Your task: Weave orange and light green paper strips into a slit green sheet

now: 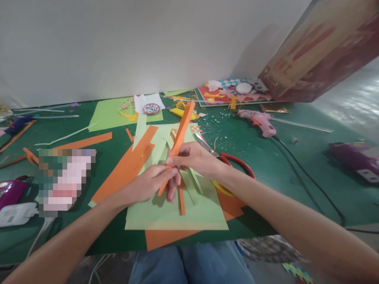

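My left hand (158, 179) and my right hand (194, 157) meet above a stack of pale green paper (207, 213). Both are closed on an orange paper strip (184, 125), which slants up and away between my fingers and shows a lower end under my left hand. Below them, further orange strips (181, 201) and light green strips (194, 180) lie loose on the green sheets. Orange paper sheets (115, 173) rest to the left of my hands. Scissors with red and yellow handles (237, 161) lie right beside my right wrist, partly hidden by my forearm.
A pink glue gun (260, 121) with a black cord lies at the right, near a clear glue stick (304, 124). Behind are a yellow cutter (180, 113) and a tray of woven paper pieces (207, 103). A paper bag (322, 51) leans in from the right.
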{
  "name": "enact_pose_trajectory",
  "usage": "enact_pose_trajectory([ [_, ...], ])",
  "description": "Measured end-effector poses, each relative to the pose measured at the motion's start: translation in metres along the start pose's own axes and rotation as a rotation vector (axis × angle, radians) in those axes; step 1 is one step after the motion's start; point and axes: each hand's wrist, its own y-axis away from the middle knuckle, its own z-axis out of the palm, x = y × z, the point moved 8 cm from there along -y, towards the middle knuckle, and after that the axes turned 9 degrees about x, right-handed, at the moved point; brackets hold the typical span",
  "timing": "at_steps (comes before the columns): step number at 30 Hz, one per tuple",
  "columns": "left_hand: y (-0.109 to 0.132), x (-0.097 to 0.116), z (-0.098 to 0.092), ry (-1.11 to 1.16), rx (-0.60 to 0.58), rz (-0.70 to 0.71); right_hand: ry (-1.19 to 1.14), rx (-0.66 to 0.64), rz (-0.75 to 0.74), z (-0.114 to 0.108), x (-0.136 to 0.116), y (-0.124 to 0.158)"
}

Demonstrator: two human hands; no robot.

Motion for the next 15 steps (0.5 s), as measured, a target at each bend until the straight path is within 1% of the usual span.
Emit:
enact_pose_trajectory([
  [4,0.0001,-0.001,-0.0006,-0.016,0.0,-0.016,-0.005,-0.009,-0.006,-0.0004,0.0015,-0.0014],
  [10,0.0005,0.0012,-0.0006,-0.028,-0.014,0.013,-0.001,0.014,-0.038,-0.004,0.002,-0.0037],
  [15,0.0001,-0.0005,-0.0027,-0.054,-0.001,0.013,0.028,-0.068,-0.027,0.0026,-0.0006,0.0002],
])
